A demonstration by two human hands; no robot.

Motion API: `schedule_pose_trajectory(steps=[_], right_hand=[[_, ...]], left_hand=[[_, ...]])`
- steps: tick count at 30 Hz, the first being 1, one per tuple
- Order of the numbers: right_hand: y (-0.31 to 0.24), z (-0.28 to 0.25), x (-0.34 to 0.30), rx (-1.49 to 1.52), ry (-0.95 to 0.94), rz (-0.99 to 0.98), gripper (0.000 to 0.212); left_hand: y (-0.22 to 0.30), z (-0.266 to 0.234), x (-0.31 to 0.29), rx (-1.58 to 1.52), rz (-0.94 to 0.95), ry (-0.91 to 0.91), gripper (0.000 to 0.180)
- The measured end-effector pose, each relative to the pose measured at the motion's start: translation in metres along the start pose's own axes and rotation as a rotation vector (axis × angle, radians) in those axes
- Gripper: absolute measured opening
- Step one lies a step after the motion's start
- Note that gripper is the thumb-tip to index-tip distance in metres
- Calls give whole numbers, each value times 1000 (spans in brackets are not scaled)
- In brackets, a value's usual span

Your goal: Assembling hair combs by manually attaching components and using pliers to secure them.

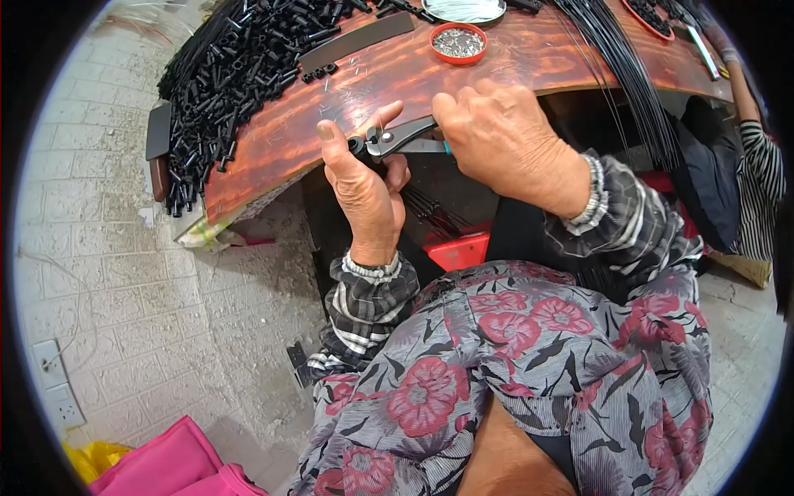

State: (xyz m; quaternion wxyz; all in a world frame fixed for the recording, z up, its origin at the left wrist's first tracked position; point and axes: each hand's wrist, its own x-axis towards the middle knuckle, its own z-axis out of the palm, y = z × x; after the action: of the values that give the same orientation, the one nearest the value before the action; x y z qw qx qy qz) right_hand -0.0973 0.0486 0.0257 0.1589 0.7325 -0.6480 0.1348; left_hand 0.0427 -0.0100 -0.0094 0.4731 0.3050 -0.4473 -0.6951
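The right hand (513, 145) clenched the pliers (390, 139); the left hand (364, 194) grasped a black part (356, 146) at their head, where slippage could have pinched adjacent fingers.

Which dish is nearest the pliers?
The small red dish of silvery bits; the dark-rimmed dish of pale strands and the red-rimmed dish of black parts lie farther off.

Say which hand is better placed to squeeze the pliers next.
The right hand, probably: it grips the pliers by the handles, while the left hand holds a small black part near their head.
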Motion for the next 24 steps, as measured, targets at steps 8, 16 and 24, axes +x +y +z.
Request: schedule_pose_trajectory(steps=[8,16,24], right_hand=[[4,10,-5,335,-11,-30,20],[8,-9,6,119,7,-210,15],[-2,-14,12,40,-25,-230,9]], left_hand=[[1,-11,4,-45,7,3,75],[6,-17,0,14,-3,-101,79],[4,-12,4,3,-30,-38,80]])
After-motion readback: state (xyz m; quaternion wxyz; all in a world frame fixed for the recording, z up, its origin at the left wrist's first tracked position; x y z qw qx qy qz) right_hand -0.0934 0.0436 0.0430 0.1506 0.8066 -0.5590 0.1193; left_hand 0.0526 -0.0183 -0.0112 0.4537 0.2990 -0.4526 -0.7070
